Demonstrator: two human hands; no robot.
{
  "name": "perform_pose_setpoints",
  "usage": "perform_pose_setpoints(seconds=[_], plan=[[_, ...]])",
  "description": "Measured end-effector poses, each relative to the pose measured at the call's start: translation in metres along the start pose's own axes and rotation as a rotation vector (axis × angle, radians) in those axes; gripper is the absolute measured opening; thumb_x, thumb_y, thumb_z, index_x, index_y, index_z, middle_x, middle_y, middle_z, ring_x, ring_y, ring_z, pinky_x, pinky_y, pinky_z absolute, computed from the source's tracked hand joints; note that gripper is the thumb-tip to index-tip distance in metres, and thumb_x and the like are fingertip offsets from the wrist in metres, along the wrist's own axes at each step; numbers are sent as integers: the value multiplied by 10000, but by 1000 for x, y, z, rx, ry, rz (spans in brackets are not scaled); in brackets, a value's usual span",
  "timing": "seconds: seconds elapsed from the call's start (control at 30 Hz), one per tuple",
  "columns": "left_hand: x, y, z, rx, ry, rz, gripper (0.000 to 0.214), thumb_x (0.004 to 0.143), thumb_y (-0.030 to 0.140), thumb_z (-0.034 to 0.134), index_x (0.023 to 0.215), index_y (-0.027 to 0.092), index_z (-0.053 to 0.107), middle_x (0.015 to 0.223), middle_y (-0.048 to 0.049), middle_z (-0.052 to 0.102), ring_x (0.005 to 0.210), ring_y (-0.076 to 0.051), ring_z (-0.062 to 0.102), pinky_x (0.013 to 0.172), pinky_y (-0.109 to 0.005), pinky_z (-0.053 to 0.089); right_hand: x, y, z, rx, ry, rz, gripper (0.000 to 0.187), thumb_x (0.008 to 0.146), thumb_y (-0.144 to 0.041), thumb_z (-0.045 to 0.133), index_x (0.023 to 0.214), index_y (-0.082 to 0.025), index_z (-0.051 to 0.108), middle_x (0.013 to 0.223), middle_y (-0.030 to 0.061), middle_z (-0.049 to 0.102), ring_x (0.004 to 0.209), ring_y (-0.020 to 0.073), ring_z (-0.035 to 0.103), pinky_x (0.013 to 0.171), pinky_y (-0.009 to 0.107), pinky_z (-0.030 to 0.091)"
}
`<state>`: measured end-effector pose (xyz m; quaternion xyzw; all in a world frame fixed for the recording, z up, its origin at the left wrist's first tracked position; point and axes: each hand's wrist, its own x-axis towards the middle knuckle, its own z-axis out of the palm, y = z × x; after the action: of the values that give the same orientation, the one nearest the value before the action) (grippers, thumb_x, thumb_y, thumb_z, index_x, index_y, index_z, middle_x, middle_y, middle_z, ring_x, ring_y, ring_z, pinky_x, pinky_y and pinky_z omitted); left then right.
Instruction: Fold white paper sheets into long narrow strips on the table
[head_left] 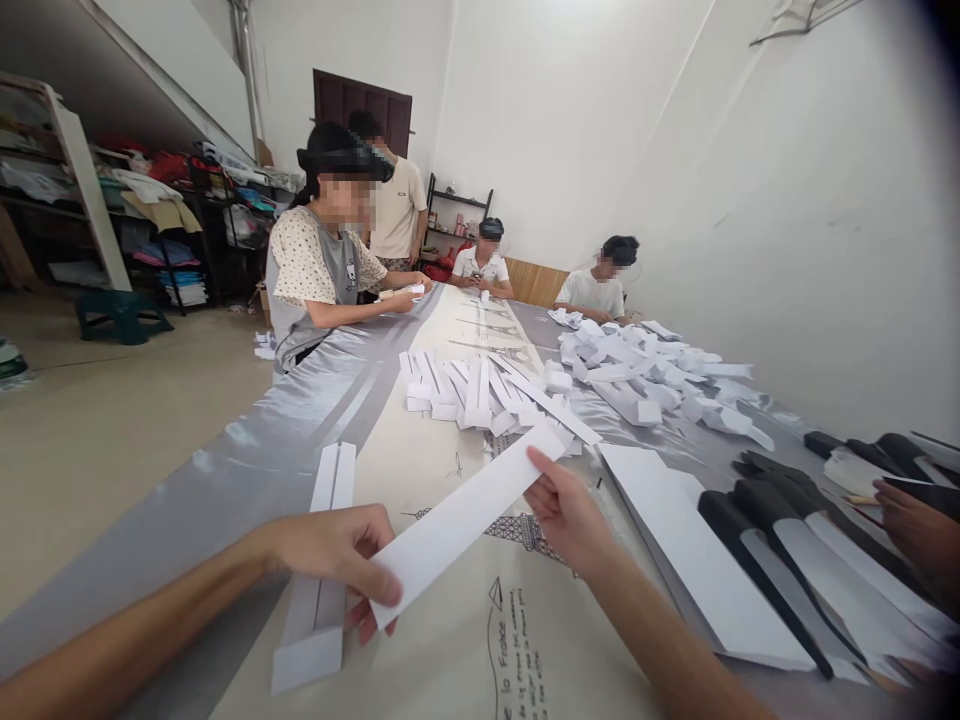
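Note:
A long folded strip of white paper (465,520) slants between my two hands above the printed tablecloth. My left hand (349,560) pinches its lower left end, thumb on top. At the upper right end, my right hand (562,495) grips the strip between thumb and fingers. Under and beside my left wrist lies another long white folded paper piece (311,600) with a dark slit along its middle. Just beyond the held strip is a pile of similar folded white strips (472,390).
A stack of flat white sheets (694,545) lies at right, beside several black-and-white folded pieces (780,560). A co-worker's hand (919,520) reaches in at the right edge. Crumpled-looking white paper pieces (645,370) are heaped farther back. Several people are around the table; a green stool (124,315) stands left.

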<state>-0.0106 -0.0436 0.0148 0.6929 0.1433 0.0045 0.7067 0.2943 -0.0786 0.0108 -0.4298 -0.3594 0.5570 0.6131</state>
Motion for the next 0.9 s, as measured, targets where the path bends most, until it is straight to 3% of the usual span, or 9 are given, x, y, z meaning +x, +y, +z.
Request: perform_pose_setpoints(seconds=[0.17,0.23,0.3,0.4,0.5,0.63,0.77,0.83,0.9], plan=[[-12,6,-12,44,13,12,242,903,350,694,821,154,810,694,-74,737,544,-148,633,527,-214,486,20,-20,-33,62,164,-168,315,775,-424,838,765,-224,595,565,-111,213,462,84,167,391,254,239],[-14,6,-15,77,53,19,274,908,381,686,827,148,806,677,-73,729,524,-139,603,522,-216,472,22,-23,-36,80,211,-209,291,796,-443,816,945,-238,673,573,-100,321,460,84,274,411,233,322],[-14,5,-18,115,144,49,306,911,419,680,842,146,800,679,-68,725,498,-116,559,514,-209,447,19,-20,-29,81,217,-231,386,833,-464,779,1146,-261,679,664,-60,512,542,98,453,513,229,444],[-11,4,-20,156,246,92,335,912,451,677,857,140,787,703,-68,724,502,-101,540,510,-201,412,4,-5,-3,-19,40,-266,603,934,-545,627,1472,-309,488,1088,53,713,915,199,662,832,347,540],[-4,3,-14,157,270,115,352,916,458,672,865,128,782,709,-74,722,514,-103,547,516,-202,408,-20,12,28,-195,-352,-250,591,1008,-590,460,1538,-336,398,1416,92,599,1173,282,628,1013,504,478],[6,1,1,137,217,103,362,931,448,651,855,117,778,680,-68,703,503,-99,529,501,-203,386,-50,24,50,-350,-755,-229,532,1008,-597,457,1476,-346,498,1455,52,574,1300,314,552,1114,600,376],[11,4,12,123,207,42,347,947,418,629,814,129,766,529,-6,592,441,-81,413,449,-206,298,-54,19,49,-432,-796,-174,541,1020,-611,405,1479,-342,496,1440,33,590,1393,305,464,1200,593,246],[10,6,11,126,202,29,325,943,404,632,839,131,777,502,10,550,429,-75,367,438,-214,248,-45,13,41,-400,-736,-185,599,1025,-643,324,1513,-320,451,1479,33,555,1407,308,449,1200,586,256],[6,6,6,131,169,26,304,923,392,656,843,130,787,484,20,509,429,-75,368,441,-222,224,-31,5,29,-332,-612,-228,648,1020,-670,241,1513,-307,454,1582,11,425,1452,319,381,1206,559,265]])
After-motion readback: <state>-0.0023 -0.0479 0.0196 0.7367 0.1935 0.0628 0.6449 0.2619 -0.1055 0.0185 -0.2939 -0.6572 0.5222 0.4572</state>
